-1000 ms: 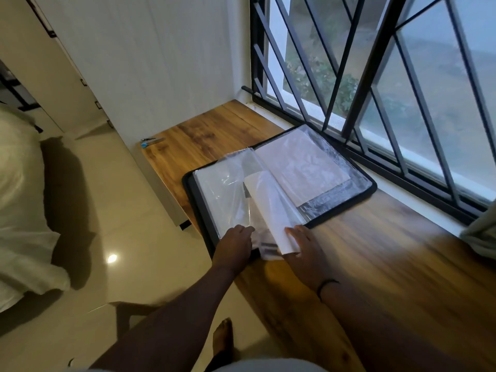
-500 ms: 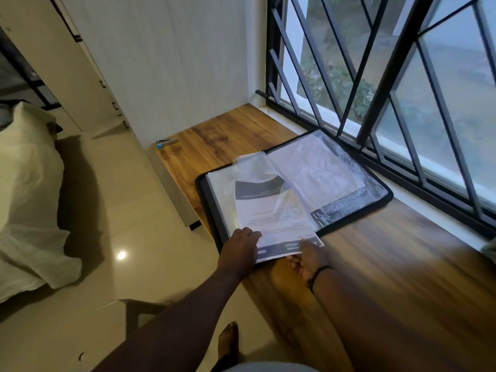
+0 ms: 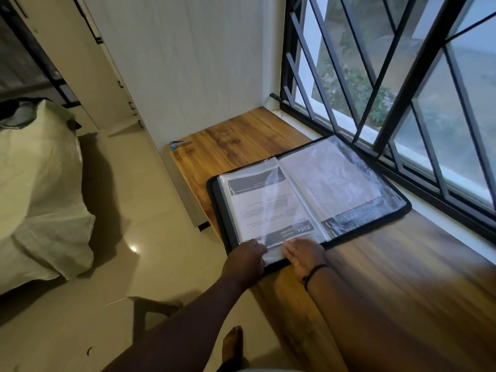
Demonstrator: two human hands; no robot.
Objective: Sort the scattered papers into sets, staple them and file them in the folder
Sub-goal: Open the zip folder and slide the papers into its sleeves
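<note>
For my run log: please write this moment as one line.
step: filing | left hand: pinches sleeve edge | right hand: flat on printed paper | folder: open on wooden ledge | stapler: untouched

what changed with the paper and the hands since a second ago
The white printed paper, curled up a second ago, now lies flat inside the left clear sleeve of the black folder. The left hand pinches the sleeve's near edge; the right hand rests flat there. The folder and small blue stapler stayed put.

Both forearms reach forward, hands side by side and close together. Left hand point(image 3: 245, 260) knuckles up, fingers curled in a pinching grip. Right hand point(image 3: 304, 255) lies flat, fingers straight, dark band on wrist.
</note>
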